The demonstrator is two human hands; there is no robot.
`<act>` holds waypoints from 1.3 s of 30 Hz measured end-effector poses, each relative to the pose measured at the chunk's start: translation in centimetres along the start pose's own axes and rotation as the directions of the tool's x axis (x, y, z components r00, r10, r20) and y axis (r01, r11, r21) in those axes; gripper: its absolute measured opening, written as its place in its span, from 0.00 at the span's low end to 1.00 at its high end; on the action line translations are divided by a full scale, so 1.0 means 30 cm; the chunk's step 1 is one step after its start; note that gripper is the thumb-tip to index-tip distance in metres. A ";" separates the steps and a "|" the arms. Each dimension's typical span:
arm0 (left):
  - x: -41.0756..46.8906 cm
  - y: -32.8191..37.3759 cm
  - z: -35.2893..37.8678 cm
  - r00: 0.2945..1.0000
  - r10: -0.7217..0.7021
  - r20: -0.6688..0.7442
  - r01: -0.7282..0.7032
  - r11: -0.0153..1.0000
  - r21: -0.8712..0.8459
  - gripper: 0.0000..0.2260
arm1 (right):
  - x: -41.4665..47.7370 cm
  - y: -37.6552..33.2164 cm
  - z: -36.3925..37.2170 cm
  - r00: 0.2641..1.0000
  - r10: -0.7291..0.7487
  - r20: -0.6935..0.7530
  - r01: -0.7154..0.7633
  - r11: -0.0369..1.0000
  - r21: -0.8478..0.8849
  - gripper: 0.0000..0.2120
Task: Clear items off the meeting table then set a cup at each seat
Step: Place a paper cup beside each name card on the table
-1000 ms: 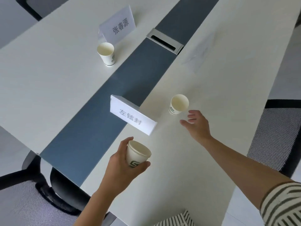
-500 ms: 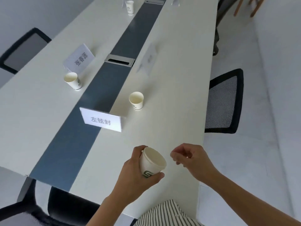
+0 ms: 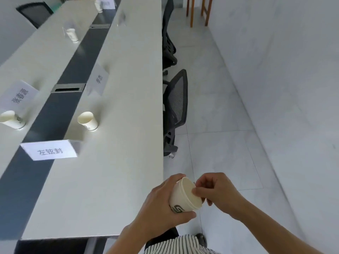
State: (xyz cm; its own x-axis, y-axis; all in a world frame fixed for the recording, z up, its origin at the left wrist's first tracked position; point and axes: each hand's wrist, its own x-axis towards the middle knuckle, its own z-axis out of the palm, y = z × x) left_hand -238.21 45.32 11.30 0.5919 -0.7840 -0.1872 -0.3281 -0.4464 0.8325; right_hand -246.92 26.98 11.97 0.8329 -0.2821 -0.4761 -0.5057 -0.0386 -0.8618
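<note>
My left hand (image 3: pixel 161 206) grips a stack of paper cups (image 3: pixel 183 197) by its side, beyond the table's near right corner and over the floor. My right hand (image 3: pixel 214 191) pinches the rim of the top cup with thumb and fingers. A single paper cup (image 3: pixel 88 121) stands on the long white meeting table (image 3: pixel 117 162) beside a name card (image 3: pixel 50 150). Across the dark centre strip, another cup (image 3: pixel 12 119) stands at the left by a second name card (image 3: pixel 18 95). Two more cups (image 3: pixel 72 34) (image 3: pixel 98 4) stand farther back.
A third name card (image 3: pixel 99 80) stands on the near side with no cup by it. A cable box (image 3: pixel 67 88) sits in the centre strip. Black mesh chairs (image 3: pixel 176 105) are tucked along the table's right edge. Tiled floor and a white wall lie to the right.
The view swung right along the table. My left hand carried the cup stack off past the table's corner, and my right hand came in and closed on its rim.
</note>
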 end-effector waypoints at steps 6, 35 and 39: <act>0.157 0.114 0.097 0.992 0.097 0.084 -0.101 0.994 0.044 0.36 | -0.042 0.040 -0.179 0.989 -0.005 -0.148 0.018 0.997 0.081 0.05; 1.663 0.407 -0.032 0.997 0.079 0.024 -0.080 0.995 0.053 0.37 | 1.075 -0.362 -1.139 0.962 -0.093 -0.256 0.091 0.996 -0.021 0.07; 1.925 0.466 -0.039 0.998 0.003 -0.063 -0.003 1.000 0.002 0.34 | 1.314 -0.443 -1.327 0.969 -0.134 -0.206 0.133 0.991 -0.022 0.06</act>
State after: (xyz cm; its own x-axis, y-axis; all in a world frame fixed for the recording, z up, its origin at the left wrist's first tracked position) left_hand -207.76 -5.69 12.75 0.6361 -0.7566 -0.1510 -0.3317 -0.4449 0.8319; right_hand -216.32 -21.79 11.62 0.8290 -0.4658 -0.3096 -0.3957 -0.0971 -0.9132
